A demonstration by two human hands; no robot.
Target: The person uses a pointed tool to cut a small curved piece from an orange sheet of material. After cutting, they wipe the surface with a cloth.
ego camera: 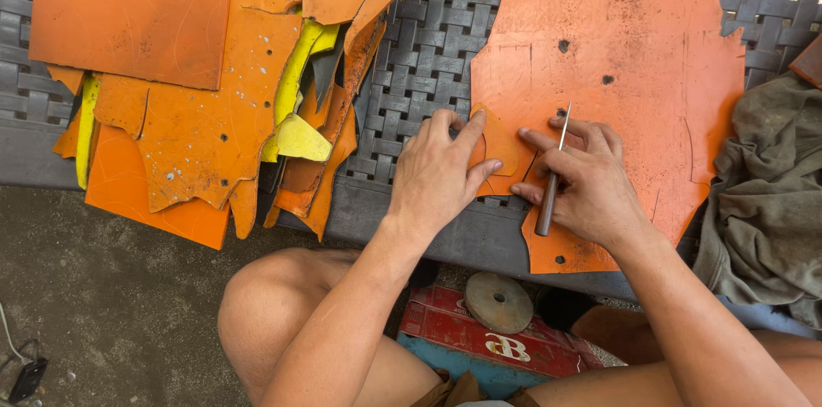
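A large ragged orange sheet (634, 39) lies on a grey woven table (419, 56). On its near left part rests a small orange cut-out piece (499, 143). My left hand (437, 172) presses fingers on that piece's left edge. My right hand (582, 180) grips a thin knife (553, 172) with a dark handle, blade pointing away from me, while its fingers touch the piece's right side.
A pile of orange and yellow sheet scraps (214, 82) covers the table's left. A grey-green cloth (766, 193) lies at the right edge. Below, between my knees, sit a red box (479, 338) and a round metal disc (498, 302). Bare ground at left.
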